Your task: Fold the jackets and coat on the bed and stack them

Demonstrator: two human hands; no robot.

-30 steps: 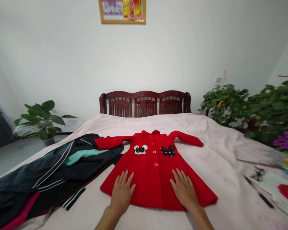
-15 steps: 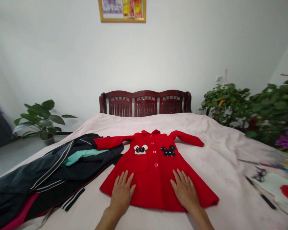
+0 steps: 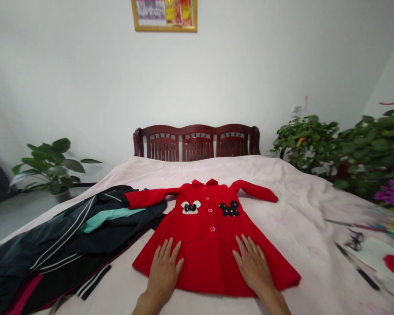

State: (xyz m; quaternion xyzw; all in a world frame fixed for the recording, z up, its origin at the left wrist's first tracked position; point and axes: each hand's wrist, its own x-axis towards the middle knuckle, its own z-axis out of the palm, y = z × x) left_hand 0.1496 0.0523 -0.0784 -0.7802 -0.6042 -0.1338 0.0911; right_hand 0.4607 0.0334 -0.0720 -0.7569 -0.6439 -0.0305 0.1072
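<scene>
Nearest, left hand [image 3: 163, 267]: is lying flat, palm down, on the lower left of the coat [image 3: 206, 249]; it is grasping nothing, fingers loosely spread.
Right hand [image 3: 253, 264]: is resting likewise on the opposite side, fingers extended, released; the pair seem to be pressing the cloth evenly against the bed.
Coat: is lying front up on the pale pink sheet [image 3: 307, 232], hem nearest and collar [image 3: 205, 182] pointing away; this lay is likely putting both front halves within reach.
Buttons [image 3: 212, 229]: are running down the middle, apparently holding the fronts together as one flat piece.
Sleeves [image 3: 258, 191]: are stretching outward, presumably to avoid bunching under the body; the one at left is overlapping the dark clothes [image 3: 65, 238].
Dark clothes: are sprawling along the left, probably aside to leave the coat room.
Knife [image 3: 357, 267] (likely; small): is lying far right, well apart from the fabric, perhaps for safety.
Headboard [image 3: 197, 131]: is standing beyond the sheet.
Plants [image 3: 310, 142]: are flanking the bed, presumably out of the way.
Picture frame [image 3: 166, 29]: is hanging highest, partly cropped.
</scene>
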